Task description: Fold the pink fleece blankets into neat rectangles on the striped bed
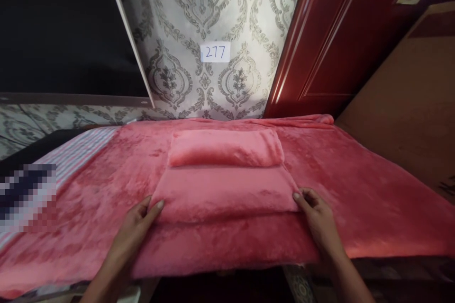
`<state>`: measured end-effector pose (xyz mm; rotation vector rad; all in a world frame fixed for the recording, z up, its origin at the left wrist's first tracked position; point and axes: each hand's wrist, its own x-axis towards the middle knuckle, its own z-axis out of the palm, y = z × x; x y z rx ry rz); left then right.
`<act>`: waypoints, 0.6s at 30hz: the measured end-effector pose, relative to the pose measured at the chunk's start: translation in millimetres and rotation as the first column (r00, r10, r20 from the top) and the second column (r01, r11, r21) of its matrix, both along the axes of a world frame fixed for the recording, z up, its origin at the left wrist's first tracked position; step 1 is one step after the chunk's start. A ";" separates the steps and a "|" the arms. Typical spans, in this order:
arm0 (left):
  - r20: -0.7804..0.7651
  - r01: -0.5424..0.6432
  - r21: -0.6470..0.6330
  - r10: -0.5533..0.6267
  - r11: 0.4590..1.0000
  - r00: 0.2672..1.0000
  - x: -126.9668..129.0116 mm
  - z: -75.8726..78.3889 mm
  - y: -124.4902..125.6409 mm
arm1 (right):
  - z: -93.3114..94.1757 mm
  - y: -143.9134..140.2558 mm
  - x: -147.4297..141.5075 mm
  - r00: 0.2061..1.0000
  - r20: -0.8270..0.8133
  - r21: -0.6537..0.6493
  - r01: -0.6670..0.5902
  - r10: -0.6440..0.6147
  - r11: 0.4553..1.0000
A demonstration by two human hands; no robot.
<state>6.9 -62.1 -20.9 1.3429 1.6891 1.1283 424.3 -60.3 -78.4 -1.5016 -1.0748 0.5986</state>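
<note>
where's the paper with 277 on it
In the head view, the 277 paper is on the patterned wall, upper middle, between the black screen and dark-red panelling.

Patterned wallpaper (213,83), a dark screen (71,28) and panelled door (330,33) suggest a home.

Folded pink cloth (223,188): underside hidden

The head view looks forward and down, from close above the hands (140,218), toward the wall (245,78).
</note>
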 end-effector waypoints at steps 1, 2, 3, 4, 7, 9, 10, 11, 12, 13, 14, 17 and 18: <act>-0.007 0.008 -0.011 -0.008 1.000 1.000 -0.6 -0.6 0.3 | -1.4 0.2 -0.3 1.000 0.015 0.003 0.012 -0.012 1.000; -0.021 -0.002 -0.014 0.002 1.000 1.000 -1.1 -1.4 0.5 | -2.6 0.3 -0.7 0.999 0.032 0.002 0.025 -0.025 1.000; -0.041 -0.028 -0.011 0.028 1.000 0.999 -1.5 -2.4 0.5 | -3.6 0.3 -1.0 0.998 0.053 -0.002 0.035 -0.035 0.999; -0.068 -0.056 -0.004 0.056 0.998 0.996 -1.7 -3.6 0.4 | -4.4 0.1 -1.5 0.996 0.077 -0.007 0.042 -0.041 0.999; -0.157 -0.041 0.011 0.042 0.999 0.987 -3.4 -8.9 1.1 | -6.9 -1.2 -2.3 0.985 0.162 -0.015 0.056 -0.052 0.998; -0.244 -0.010 0.075 0.028 0.997 0.969 -6.7 -12.6 3.9 | -9.2 -2.2 -1.9 0.975 0.218 -0.027 0.060 -0.053 0.998; -0.289 -0.003 0.110 0.035 0.994 0.957 -9.0 -13.7 6.1 | -10.4 -2.4 -1.2 0.969 0.242 -0.040 0.059 -0.048 0.997; -0.327 -0.005 0.134 0.049 0.991 0.944 -11.4 -14.1 8.8 | -11.5 -2.1 -0.4 0.964 0.263 -0.058 0.055 -0.038 0.997; -0.352 -0.009 0.139 0.058 0.990 0.934 -13.7 -13.5 11.9 | -12.2 -1.3 0.6 0.960 0.279 -0.077 0.050 -0.027 0.996; -0.359 -0.011 0.126 0.056 0.992 0.932 -15.6 -12.2 15.2 | -12.6 0.2 1.6 0.956 0.293 -0.092 0.053 -0.023 0.994; -0.345 -0.007 0.097 0.040 0.995 0.938 -16.8 -10.3 18.6 | -12.7 2.3 2.2 0.953 0.304 -0.102 0.054 -0.021 0.993; -0.189 0.011 0.036 -0.004 0.999 0.982 -15.3 -4.5 28.9 | -11.4 10.8 0.5 0.946 0.324 -0.081 0.045 -0.016 0.996; -0.122 0.015 0.022 -0.012 1.000 0.993 -13.7 -3.6 32.4 | -11.0 13.9 -1.4 0.944 0.330 -0.064 0.039 -0.016 0.997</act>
